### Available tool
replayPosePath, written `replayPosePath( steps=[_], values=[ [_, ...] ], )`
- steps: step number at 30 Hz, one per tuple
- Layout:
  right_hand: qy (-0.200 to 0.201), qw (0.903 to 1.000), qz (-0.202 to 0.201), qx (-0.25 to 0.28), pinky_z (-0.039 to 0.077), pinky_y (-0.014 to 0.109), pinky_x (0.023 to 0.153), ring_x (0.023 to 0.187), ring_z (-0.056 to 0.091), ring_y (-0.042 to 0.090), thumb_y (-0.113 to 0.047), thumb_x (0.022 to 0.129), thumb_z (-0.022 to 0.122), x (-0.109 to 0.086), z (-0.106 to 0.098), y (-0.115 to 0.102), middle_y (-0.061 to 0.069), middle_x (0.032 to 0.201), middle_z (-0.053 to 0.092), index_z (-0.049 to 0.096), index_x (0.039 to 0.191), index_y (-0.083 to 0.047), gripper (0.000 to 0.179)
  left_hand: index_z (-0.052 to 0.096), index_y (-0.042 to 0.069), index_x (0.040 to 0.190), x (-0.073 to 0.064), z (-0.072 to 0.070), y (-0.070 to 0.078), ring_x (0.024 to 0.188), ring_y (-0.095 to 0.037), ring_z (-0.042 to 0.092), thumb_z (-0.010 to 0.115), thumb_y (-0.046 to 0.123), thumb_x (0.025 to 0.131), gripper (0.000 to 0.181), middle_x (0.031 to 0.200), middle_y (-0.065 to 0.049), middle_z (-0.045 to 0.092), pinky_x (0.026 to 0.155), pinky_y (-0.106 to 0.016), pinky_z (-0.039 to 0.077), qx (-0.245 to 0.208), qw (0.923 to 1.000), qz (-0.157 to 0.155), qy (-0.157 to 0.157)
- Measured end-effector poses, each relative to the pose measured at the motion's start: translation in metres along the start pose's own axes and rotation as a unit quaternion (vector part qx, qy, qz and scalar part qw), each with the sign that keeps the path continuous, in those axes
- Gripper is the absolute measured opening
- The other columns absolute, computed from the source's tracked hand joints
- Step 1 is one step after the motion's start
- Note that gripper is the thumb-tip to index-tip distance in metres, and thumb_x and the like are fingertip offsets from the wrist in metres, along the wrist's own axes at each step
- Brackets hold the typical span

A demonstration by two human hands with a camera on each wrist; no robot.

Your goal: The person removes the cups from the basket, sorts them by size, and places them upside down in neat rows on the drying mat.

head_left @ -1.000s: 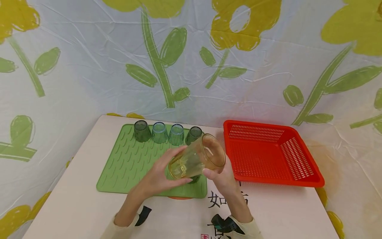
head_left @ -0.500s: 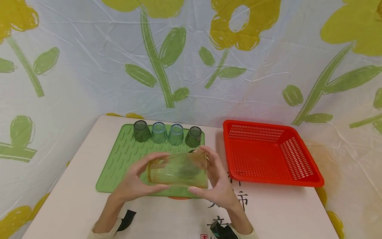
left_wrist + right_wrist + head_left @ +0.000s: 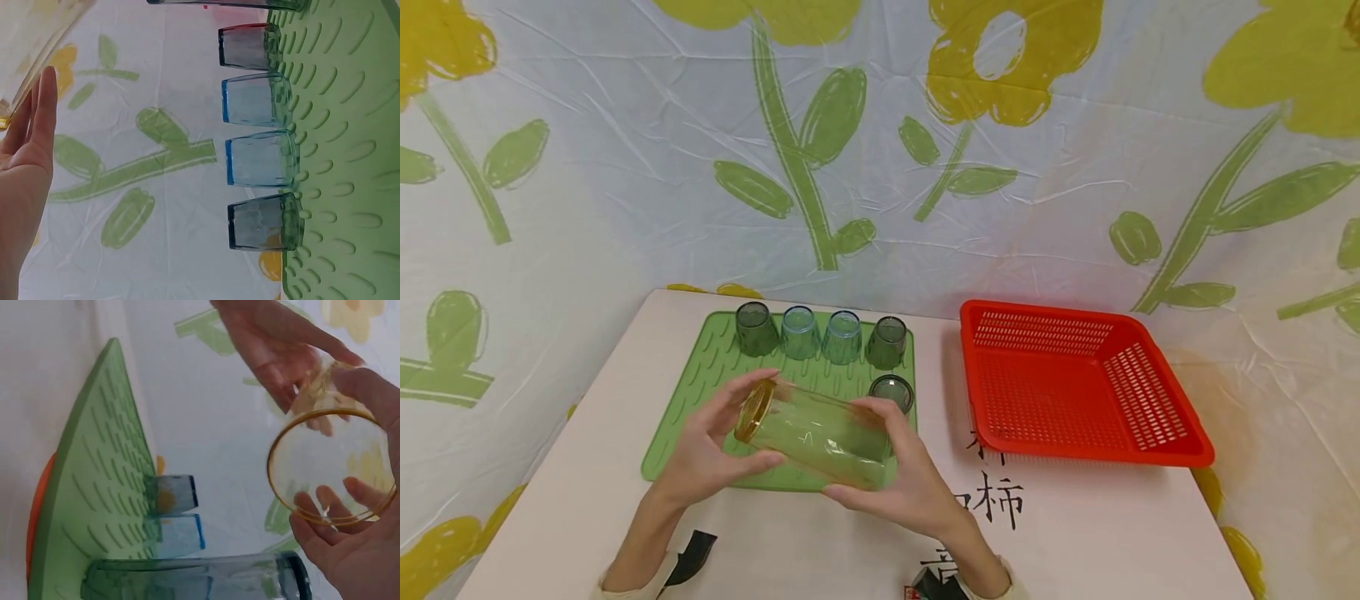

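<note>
A tall amber drinking glass is held lying sideways above the green mat, its thick base to the left and its mouth to the right. My left hand holds the base end between thumb and fingers. Around the mouth end curl the fingers and thumb of my right hand. The right wrist view looks into the amber rim, with the left hand beyond it. In the left wrist view, only part of the left hand shows at the edge.
On the green ridged mat, several small grey and blue tumblers stand upside down along the back. A taller grey glass stands nearer, behind my right hand. A red plastic basket sits at right. Flowered cloth hangs behind.
The amber glass has turned in my hands: its mouth pointed up and right, then it lay level, and now its mouth tips down to the right. Both hands moved left.
</note>
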State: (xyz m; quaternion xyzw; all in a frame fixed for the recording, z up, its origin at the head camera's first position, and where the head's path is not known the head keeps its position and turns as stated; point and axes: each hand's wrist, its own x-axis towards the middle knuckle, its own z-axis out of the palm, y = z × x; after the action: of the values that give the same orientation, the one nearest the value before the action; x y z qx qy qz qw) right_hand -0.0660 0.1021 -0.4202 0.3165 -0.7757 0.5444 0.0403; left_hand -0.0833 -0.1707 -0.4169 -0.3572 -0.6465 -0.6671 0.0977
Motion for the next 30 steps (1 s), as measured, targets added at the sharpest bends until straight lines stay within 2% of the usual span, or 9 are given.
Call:
replayPosePath(
  steps=[3,7,12,16,20,24,30],
  values=[
    [-0.013,0.9992,0.015,-0.036,0.050,0.038,0.103,0.127,0.054,0.016,-0.030,0.078,0.093,0.002,0.007,0.003,-0.003,0.142,0.051,0.039,0.152,-0.024,0.092,0.041,-0.009,0.150,-0.001,0.002,0.001,0.133,-0.020,0.053,0.084,-0.024,0.065,0.096,0.141,-0.014,0.057,0.106,-0.025,0.046,0.030,0.9992,-0.024,0.013],
    [-0.026,0.9972,0.027,-0.065,0.048,0.040,0.106,0.129,0.052,0.014,-0.032,0.078,0.093,0.005,0.017,0.007,-0.004,0.144,0.049,0.036,0.154,-0.023,0.095,0.044,-0.001,0.152,0.000,0.006,0.003,0.135,-0.019,0.052,0.086,-0.020,0.067,0.097,0.150,-0.014,0.051,0.107,-0.026,0.045,0.075,0.9957,-0.052,0.015],
    [-0.043,0.9954,0.039,-0.075,0.048,0.043,0.107,0.133,0.051,0.016,-0.030,0.081,0.090,0.010,0.029,0.013,-0.001,0.152,0.044,0.029,0.158,-0.021,0.098,0.048,0.006,0.151,0.005,0.009,0.004,0.129,-0.017,0.056,0.093,-0.006,0.068,0.096,0.146,-0.011,0.056,0.100,-0.026,0.050,0.139,0.9885,-0.060,-0.002],
    [-0.047,0.9956,0.040,-0.071,0.048,0.044,0.107,0.134,0.051,0.018,-0.031,0.084,0.088,0.015,0.038,0.019,0.002,0.153,0.044,0.025,0.160,-0.021,0.099,0.050,0.011,0.151,0.007,0.008,0.004,0.127,-0.014,0.058,0.097,0.005,0.068,0.095,0.142,-0.005,0.060,0.104,-0.026,0.047,0.189,0.9796,-0.065,-0.016],
    [-0.034,0.9963,0.048,-0.062,0.049,0.042,0.105,0.130,0.054,0.016,-0.034,0.083,0.089,0.019,0.046,0.024,0.001,0.149,0.049,0.029,0.159,-0.022,0.098,0.051,0.012,0.150,0.007,0.007,0.003,0.124,-0.012,0.058,0.097,0.009,0.069,0.094,0.136,-0.001,0.061,0.103,-0.025,0.048,0.207,0.9756,-0.067,-0.026],
    [-0.019,0.9966,0.056,-0.058,0.053,0.039,0.100,0.123,0.059,0.017,-0.032,0.080,0.091,0.023,0.052,0.031,0.003,0.140,0.057,0.036,0.155,-0.018,0.094,0.049,0.013,0.151,0.008,0.001,0.001,0.125,-0.012,0.057,0.096,0.011,0.070,0.094,0.136,-0.001,0.059,0.100,-0.026,0.050,0.213,0.9735,-0.070,-0.046],
    [-0.001,0.9979,0.056,-0.033,0.052,0.040,0.100,0.120,0.060,0.018,-0.023,0.075,0.093,0.027,0.060,0.042,0.004,0.132,0.061,0.040,0.149,-0.013,0.091,0.049,0.003,0.149,0.009,-0.015,-0.009,0.127,-0.014,0.056,0.081,-0.002,0.085,0.071,0.137,-0.009,0.061,0.100,-0.025,0.049,0.199,0.9771,-0.047,-0.059]
  ],
)
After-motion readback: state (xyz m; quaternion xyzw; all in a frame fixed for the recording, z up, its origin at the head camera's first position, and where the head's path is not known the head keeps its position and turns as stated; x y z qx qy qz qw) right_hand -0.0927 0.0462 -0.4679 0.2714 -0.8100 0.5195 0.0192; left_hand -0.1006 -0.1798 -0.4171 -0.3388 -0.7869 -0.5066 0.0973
